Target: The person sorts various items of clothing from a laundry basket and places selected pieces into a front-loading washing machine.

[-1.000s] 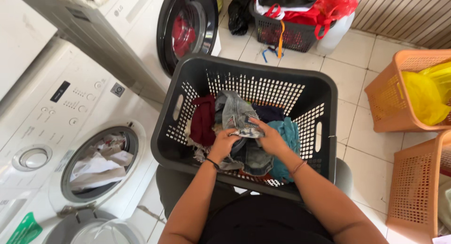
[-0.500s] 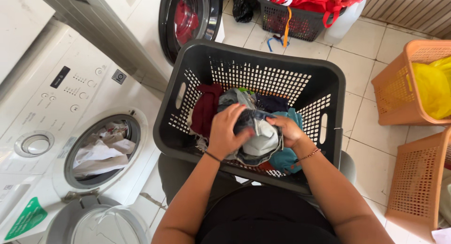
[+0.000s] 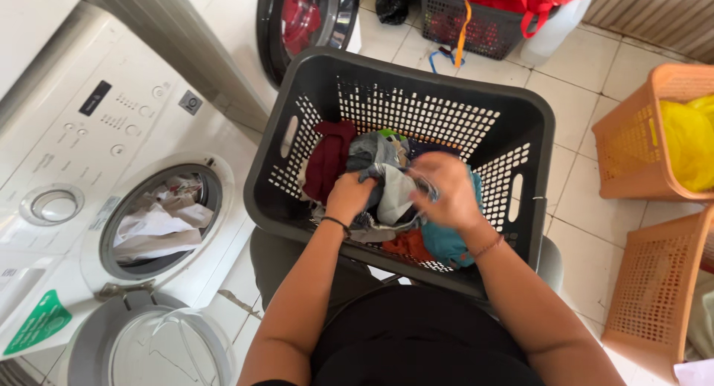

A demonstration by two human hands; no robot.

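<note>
The person's lap, clad in black fabric, fills the lower edge of the view; both bare forearms extend forward from it. The dark grey plastic laundry basket (image 3: 520,126) rests on the lap. It is rectangular, with rounded corners, perforated walls and slot handles on the short sides. Inside lies a heap of crumpled mixed clothes: a maroon garment (image 3: 327,159) at the left wall, a teal one (image 3: 446,245) at the near right, an orange-red piece at the near wall.

The left hand (image 3: 349,196), a dark band at its wrist, is closed on a grey-and-white garment (image 3: 390,193) at the top of the heap. The right hand (image 3: 446,193) is motion-blurred; its fingers curl down onto the same garment, but whether they clamp it cannot be told. The garment is soft, bunched and folded over itself, in the basket's centre.

The floor is pale square ceramic tile (image 3: 587,59) with dark grout lines. At the left stands a white front-loading washing machine (image 3: 82,133), its round door (image 3: 149,349) swung open and white laundry (image 3: 156,226) in the drum. Beyond it, a second machine door (image 3: 305,18) shows red cloth behind glass. At the right stand two orange perforated baskets; the farther one (image 3: 639,140) holds yellow fabric (image 3: 688,140). At the far wall sits a dark mesh basket (image 3: 476,21) with red items.
</note>
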